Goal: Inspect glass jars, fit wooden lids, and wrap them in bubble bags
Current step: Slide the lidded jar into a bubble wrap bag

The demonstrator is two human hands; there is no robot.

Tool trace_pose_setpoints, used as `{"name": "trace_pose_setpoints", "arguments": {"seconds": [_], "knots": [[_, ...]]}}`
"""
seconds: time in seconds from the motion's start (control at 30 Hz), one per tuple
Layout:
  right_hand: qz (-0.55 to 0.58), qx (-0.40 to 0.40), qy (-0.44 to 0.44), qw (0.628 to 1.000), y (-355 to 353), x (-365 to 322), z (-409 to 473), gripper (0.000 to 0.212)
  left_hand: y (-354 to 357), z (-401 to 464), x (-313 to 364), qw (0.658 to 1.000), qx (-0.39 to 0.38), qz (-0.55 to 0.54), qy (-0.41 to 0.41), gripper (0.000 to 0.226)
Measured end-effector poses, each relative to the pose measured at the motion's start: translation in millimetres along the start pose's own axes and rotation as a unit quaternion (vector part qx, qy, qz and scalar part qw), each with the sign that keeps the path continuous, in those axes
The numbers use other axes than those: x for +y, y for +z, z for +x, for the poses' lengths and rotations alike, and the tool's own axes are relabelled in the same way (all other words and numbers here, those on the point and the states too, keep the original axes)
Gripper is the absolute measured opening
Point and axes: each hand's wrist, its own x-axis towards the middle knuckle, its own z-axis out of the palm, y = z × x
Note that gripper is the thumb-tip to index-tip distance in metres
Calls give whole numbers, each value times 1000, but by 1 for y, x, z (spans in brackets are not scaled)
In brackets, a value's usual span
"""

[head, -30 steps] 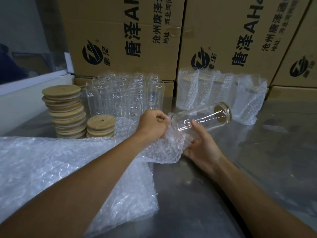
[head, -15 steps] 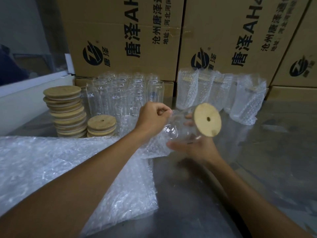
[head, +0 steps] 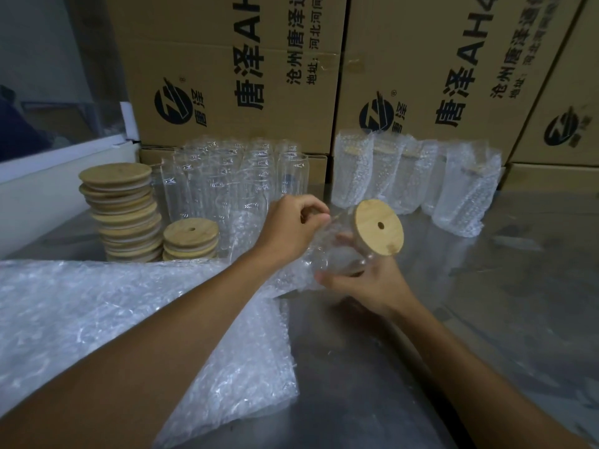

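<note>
My right hand (head: 366,283) grips a clear glass jar (head: 340,251) from below, its round wooden lid (head: 378,227) with a small hole turned toward me. My left hand (head: 291,226) pinches the top edge of a bubble bag (head: 291,273) at the jar's base end. The jar's bottom sits at the bag's mouth; how far it is inside is unclear. Two stacks of wooden lids (head: 124,209) stand at the left, beside a group of bare glass jars (head: 233,176).
Several wrapped jars (head: 411,176) stand at the back right. A pile of bubble bags (head: 97,319) covers the left of the steel table (head: 486,303). Printed cardboard boxes (head: 259,66) wall the far side. A white ledge (head: 48,176) runs along the left.
The jar swung from lying sideways, lid to the right, to pointing its lid at me. My right hand shifted under it; my left hand kept hold of the bag.
</note>
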Motion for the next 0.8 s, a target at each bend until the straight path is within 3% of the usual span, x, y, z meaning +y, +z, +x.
{"name": "trace_pose_setpoints", "arguments": {"seconds": [0.13,0.23,0.3,0.4,0.63,0.8], "knots": [[-16,60,33,998,-6,1,3,40,-2,-5,4,987,-7,161,26,33],[-36,113,97,988,-12,-1,6,75,3,-12,5,972,-35,230,9,30],[-52,128,115,984,-14,-2,8,95,5,-15,6,969,-54,242,1,24],[-73,135,125,980,-15,-3,7,108,7,-17,6,959,-83,270,32,20],[-170,140,135,966,-16,5,9,111,4,-21,3,932,-207,297,4,26],[-195,125,127,965,-17,4,10,120,7,-21,1,949,-203,240,10,11]]}}
